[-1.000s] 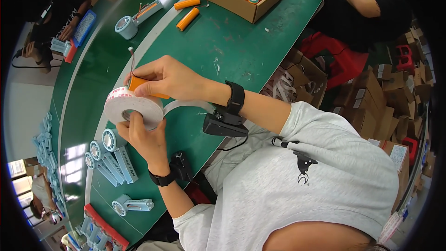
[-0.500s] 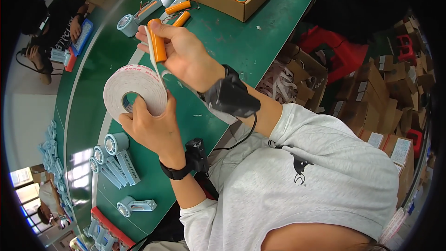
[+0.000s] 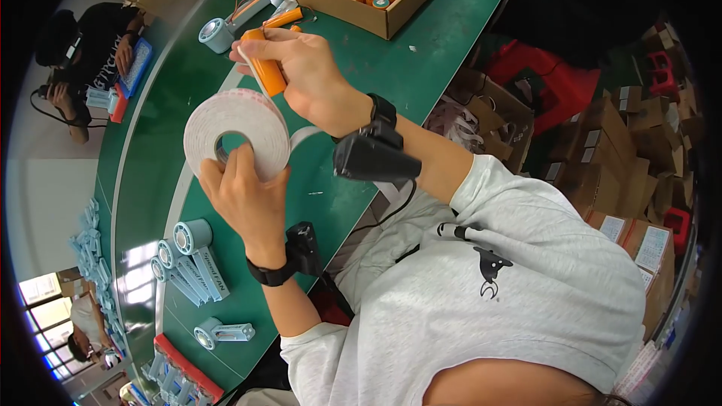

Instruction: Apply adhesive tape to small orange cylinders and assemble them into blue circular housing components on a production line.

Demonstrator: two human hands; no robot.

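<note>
My left hand (image 3: 250, 203) grips a wide roll of white double-sided tape (image 3: 201, 131), with fingers hooked into its core and the thumb at the rim. An orange cylindrical battery (image 3: 271, 77) is pinched in my right hand (image 3: 325, 84), just above the roll. A white tape strip runs up from the roll along the battery's left side; my right fingers partly hide its end. Another pale strip (image 3: 304, 134) curls out to the right behind the roll. Beyond my right hand, another orange battery (image 3: 284, 17) lies near a light-blue handheld fan (image 3: 216, 33) with its handle open.
A cardboard box (image 3: 391, 21) of wired orange batteries stands at the far side of the green table (image 3: 361, 53). Several blue fans (image 3: 194, 256) lie at the left, near a red-edged tray (image 3: 188, 368). Co-workers sit across and at the upper right. Cartons (image 3: 602, 173) fill the right floor.
My right hand has turned from palm-up to a pinch around the battery, which tilts more and sits slightly further right. The tape roll and left hand have shifted a little right.
</note>
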